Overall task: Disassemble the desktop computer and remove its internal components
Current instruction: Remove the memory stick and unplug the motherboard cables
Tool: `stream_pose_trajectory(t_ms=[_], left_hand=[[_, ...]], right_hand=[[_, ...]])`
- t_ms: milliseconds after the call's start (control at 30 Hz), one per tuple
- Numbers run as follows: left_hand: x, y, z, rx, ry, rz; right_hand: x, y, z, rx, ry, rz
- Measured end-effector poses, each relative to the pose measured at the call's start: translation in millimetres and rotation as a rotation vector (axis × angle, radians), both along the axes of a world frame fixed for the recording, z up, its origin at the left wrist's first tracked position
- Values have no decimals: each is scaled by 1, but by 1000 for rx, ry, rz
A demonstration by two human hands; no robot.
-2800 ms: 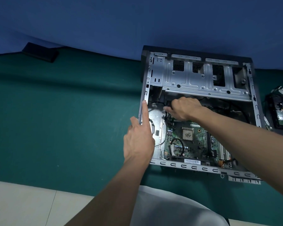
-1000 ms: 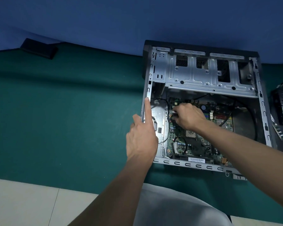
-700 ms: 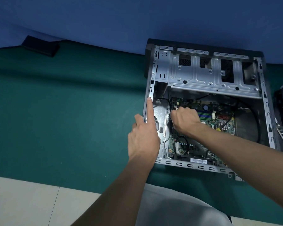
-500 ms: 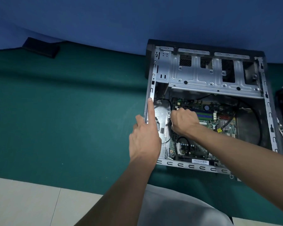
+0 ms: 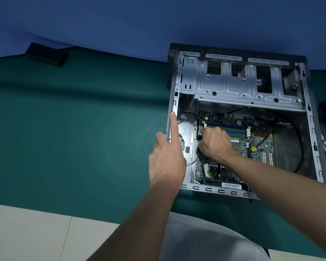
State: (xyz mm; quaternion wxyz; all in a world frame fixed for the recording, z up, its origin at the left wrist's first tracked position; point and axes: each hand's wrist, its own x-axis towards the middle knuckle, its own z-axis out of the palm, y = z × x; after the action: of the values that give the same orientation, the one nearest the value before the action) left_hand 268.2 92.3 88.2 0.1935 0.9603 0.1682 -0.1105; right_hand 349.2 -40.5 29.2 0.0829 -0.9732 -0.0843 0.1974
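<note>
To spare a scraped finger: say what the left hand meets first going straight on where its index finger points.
The left hand points along the case's left rail. Straight on, it would likely meet the small dark tab on that rail first, then the drive cage; depth is unclear.

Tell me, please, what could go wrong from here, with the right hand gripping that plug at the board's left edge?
1. The right hand pinches a black connector at the motherboard edge. A skewed tug might bend pins or flex the board.
2. The left hand braces on the case by its thin metal rim. If the plug lets go suddenly, a finger could scrape along it.
</note>
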Motion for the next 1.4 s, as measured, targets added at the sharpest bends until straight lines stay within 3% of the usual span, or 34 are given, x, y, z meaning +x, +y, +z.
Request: stream_pose_trajectory(t_ms=[167,467,633,933,1267,1400], left_hand=[[0,0,0,5,2,-6],[0,0,-1,10,2,1],[0,1,-1,-1,2,-3],[0,1,-1,0,4,-7],[0,0,-2,-19,7,-1],[0,0,-2,-1,0,4]], right_hand=[[-3,-6,-7,47,13,-42],[13,-10,-11,157,178,-343],[22,-25,-6,56,222,-297],[17,-37,-7,136,32,-112],[9,-44,-10,-38,-77,131],[9,-47,-11,54,-96,-40]])
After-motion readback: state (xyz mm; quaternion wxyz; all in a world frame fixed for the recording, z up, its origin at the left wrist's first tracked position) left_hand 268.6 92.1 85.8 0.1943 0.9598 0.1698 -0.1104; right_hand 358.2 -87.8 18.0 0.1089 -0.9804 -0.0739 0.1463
